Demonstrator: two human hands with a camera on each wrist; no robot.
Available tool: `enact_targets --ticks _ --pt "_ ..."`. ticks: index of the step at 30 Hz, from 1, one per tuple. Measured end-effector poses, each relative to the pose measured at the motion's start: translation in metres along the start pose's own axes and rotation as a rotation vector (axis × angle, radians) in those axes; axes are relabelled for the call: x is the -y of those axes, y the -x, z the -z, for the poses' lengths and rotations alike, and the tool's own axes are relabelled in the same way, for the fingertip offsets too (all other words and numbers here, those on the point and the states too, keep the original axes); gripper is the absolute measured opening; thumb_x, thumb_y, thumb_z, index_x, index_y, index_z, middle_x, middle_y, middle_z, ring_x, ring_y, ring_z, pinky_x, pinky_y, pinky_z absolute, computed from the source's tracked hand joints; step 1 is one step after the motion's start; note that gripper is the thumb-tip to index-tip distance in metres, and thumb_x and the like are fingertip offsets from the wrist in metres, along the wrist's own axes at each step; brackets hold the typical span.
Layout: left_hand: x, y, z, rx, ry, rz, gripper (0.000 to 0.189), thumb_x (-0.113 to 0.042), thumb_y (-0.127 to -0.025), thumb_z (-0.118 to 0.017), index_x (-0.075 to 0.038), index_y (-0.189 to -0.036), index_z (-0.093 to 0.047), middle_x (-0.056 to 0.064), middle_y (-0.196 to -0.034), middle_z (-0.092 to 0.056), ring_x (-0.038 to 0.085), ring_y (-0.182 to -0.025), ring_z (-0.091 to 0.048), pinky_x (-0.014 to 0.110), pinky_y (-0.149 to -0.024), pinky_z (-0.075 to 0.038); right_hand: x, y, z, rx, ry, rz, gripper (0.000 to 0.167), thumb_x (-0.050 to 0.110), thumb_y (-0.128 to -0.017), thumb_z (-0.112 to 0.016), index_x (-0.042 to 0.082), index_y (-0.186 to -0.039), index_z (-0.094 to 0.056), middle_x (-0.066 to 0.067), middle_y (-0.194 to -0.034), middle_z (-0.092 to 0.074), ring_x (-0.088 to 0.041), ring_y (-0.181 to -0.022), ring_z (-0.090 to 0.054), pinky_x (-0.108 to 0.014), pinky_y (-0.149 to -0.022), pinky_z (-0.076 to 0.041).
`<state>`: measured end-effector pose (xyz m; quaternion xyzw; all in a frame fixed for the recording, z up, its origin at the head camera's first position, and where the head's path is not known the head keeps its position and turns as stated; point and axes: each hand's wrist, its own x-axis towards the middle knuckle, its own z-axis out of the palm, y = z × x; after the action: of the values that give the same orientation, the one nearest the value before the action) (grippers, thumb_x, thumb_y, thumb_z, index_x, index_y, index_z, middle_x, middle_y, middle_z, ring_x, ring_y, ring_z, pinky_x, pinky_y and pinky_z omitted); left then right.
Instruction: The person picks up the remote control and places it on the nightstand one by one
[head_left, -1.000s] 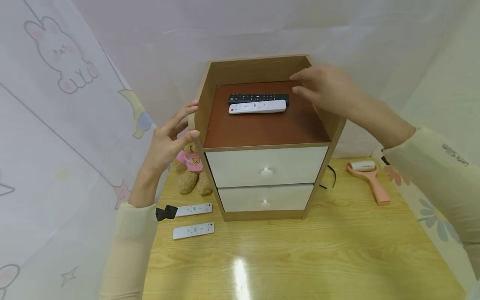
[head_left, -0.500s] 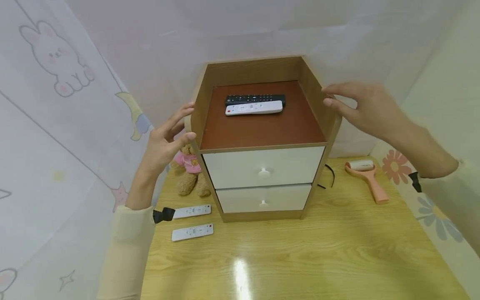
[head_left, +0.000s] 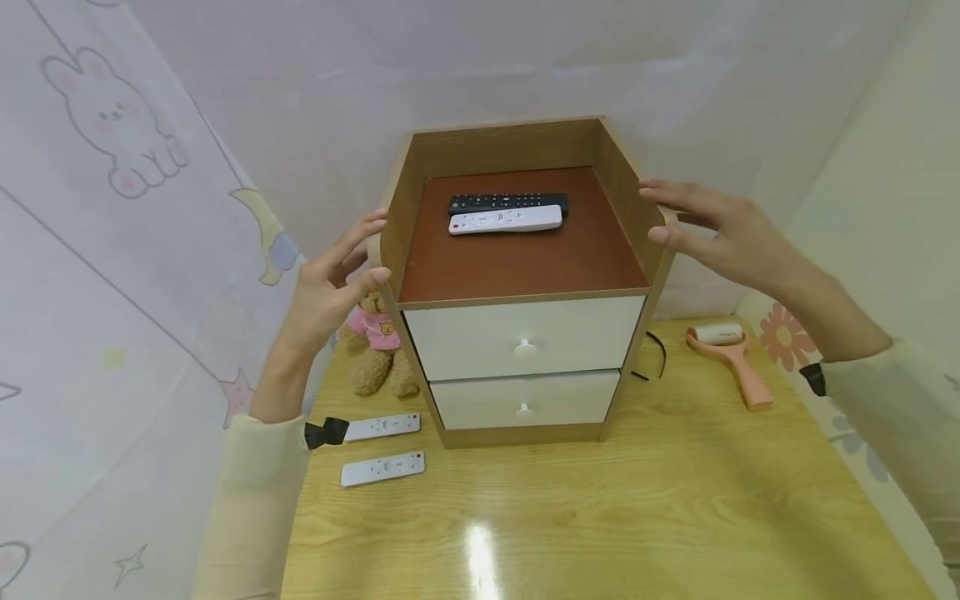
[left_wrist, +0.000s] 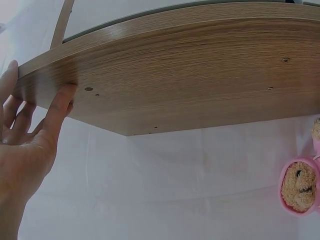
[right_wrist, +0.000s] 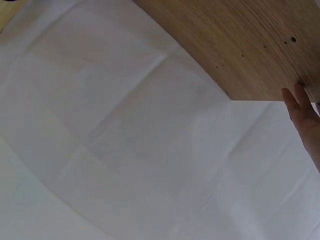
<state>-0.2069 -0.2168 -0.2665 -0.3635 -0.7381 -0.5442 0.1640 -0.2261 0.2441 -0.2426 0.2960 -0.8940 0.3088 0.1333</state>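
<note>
A small wooden cabinet (head_left: pixel 472 342) with two white drawers stands against the back wall. My left hand (head_left: pixel 326 292) grips the front edge of its left side panel (head_left: pixel 397 225) between thumb and fingers. In the left wrist view the left hand (left_wrist: pixel 30 155) has a finger against the panel's outer face. At the right side panel (head_left: pixel 630 192), my right hand (head_left: pixel 731 237) holds the edge the same way. Fingers (right_wrist: pixel 300 102) touch its outer face in the right wrist view. On the brown top shelf (head_left: pixel 517 271), a white remote control (head_left: pixel 506 221) lies in front of a black one (head_left: pixel 510 202).
Two white remotes, one nearer (head_left: pixel 383 469) and one farther (head_left: pixel 382 426), lie on the wooden table (head_left: pixel 540 517) at the left. A teddy bear (head_left: pixel 378 342) sits beside the cabinet. On the right are an orange lint roller (head_left: pixel 735 362) and a thin black band (head_left: pixel 660 354).
My right hand has moved right from over the shelf to the right side panel and taken hold of its edge. The left hand has stayed on the left panel.
</note>
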Motion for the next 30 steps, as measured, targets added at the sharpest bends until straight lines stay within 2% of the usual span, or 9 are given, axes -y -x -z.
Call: enact_targets --ticks 3,7,12,14,17,20,25,27,30 --pt "0.0 0.0 -0.001 0.003 -0.01 0.014 0.05 0.013 -0.089 -0.057 0.006 -0.138 -0.046 0.016 -0.15 -0.038 0.025 -0.14 -0.034 0.036 -0.112 -0.034 -0.008 0.0 -0.005 -0.02 -0.129 -0.009 0.058 0.011 -0.093 -0.064 0.024 -0.146 -0.044 0.007 -0.151 -0.04 -0.012 -0.131 -0.045 -0.013 -0.099 -0.04" --pt "-0.001 0.001 -0.003 0.011 -0.018 0.049 0.052 0.012 -0.091 -0.057 0.002 -0.14 -0.045 0.012 -0.152 -0.037 0.022 -0.141 -0.032 0.038 -0.113 -0.032 -0.012 0.005 -0.011 -0.07 -0.275 0.015 0.061 -0.004 -0.088 -0.065 0.013 -0.144 -0.046 -0.002 -0.15 -0.041 -0.009 -0.13 -0.045 -0.012 -0.1 -0.039" --pt "-0.002 0.001 -0.003 -0.003 -0.028 0.076 0.052 0.007 -0.092 -0.057 -0.002 -0.142 -0.045 0.008 -0.153 -0.036 0.023 -0.141 -0.032 0.038 -0.113 -0.032 -0.004 0.008 -0.012 -0.084 -0.303 0.091 0.066 -0.014 -0.083 -0.065 0.004 -0.143 -0.044 -0.009 -0.151 -0.039 -0.009 -0.128 -0.048 -0.014 -0.097 -0.042" --pt "-0.003 0.002 -0.003 -0.009 -0.024 0.09 0.053 0.006 -0.093 -0.056 -0.005 -0.144 -0.044 0.007 -0.154 -0.035 0.025 -0.139 -0.035 0.034 -0.111 -0.035 -0.001 0.007 -0.011 -0.073 -0.308 0.114 0.069 -0.016 -0.081 -0.066 0.003 -0.144 -0.043 -0.01 -0.151 -0.038 -0.011 -0.13 -0.047 -0.014 -0.097 -0.043" --pt "-0.004 0.003 -0.001 -0.009 -0.014 0.118 0.056 0.003 -0.095 -0.054 -0.009 -0.148 -0.039 0.003 -0.156 -0.031 0.028 -0.137 -0.038 0.027 -0.105 -0.041 0.001 0.004 -0.01 -0.049 -0.342 0.104 0.073 -0.018 -0.079 -0.067 0.004 -0.144 -0.043 -0.008 -0.153 -0.037 -0.014 -0.132 -0.045 -0.013 -0.096 -0.044" --pt "-0.005 0.007 0.0 -0.011 -0.002 0.129 0.056 -0.002 -0.099 -0.049 -0.011 -0.151 -0.031 0.004 -0.157 -0.027 0.03 -0.139 -0.035 0.024 -0.105 -0.04 0.0 0.001 -0.01 -0.028 -0.386 0.068 0.076 -0.019 -0.078 -0.068 0.006 -0.145 -0.043 -0.007 -0.153 -0.036 -0.017 -0.134 -0.042 -0.014 -0.096 -0.044" --pt "0.001 0.03 -0.001 -0.056 0.009 0.158 0.05 -0.007 -0.103 -0.042 -0.008 -0.151 -0.029 0.012 -0.155 -0.03 0.033 -0.138 -0.035 0.026 -0.101 -0.044 -0.014 -0.002 -0.01 0.001 -0.405 0.035 0.08 -0.019 -0.076 -0.07 0.008 -0.146 -0.042 -0.005 -0.154 -0.035 -0.016 -0.133 -0.043 -0.014 -0.094 -0.046" --pt "0.005 0.045 -0.003 -0.062 -0.045 0.226 0.048 -0.008 -0.103 -0.042 -0.01 -0.15 -0.032 0.013 -0.151 -0.037 0.025 -0.129 -0.048 0.026 -0.092 -0.051 -0.02 -0.002 -0.009 0.017 -0.395 0.027 0.082 -0.018 -0.075 -0.072 0.01 -0.146 -0.042 -0.003 -0.154 -0.034 -0.015 -0.132 -0.044 -0.014 -0.093 -0.046" --pt "0.022 0.071 -0.007 -0.037 -0.164 0.33 0.047 -0.011 -0.103 -0.046 -0.014 -0.149 -0.038 0.013 -0.146 -0.045 0.025 -0.124 -0.054 0.035 -0.093 -0.052 -0.023 0.001 -0.005 0.033 -0.378 0.006 0.082 -0.014 -0.076 -0.073 0.014 -0.147 -0.041 -0.001 -0.155 -0.034 -0.013 -0.128 -0.048 -0.014 -0.092 -0.047"
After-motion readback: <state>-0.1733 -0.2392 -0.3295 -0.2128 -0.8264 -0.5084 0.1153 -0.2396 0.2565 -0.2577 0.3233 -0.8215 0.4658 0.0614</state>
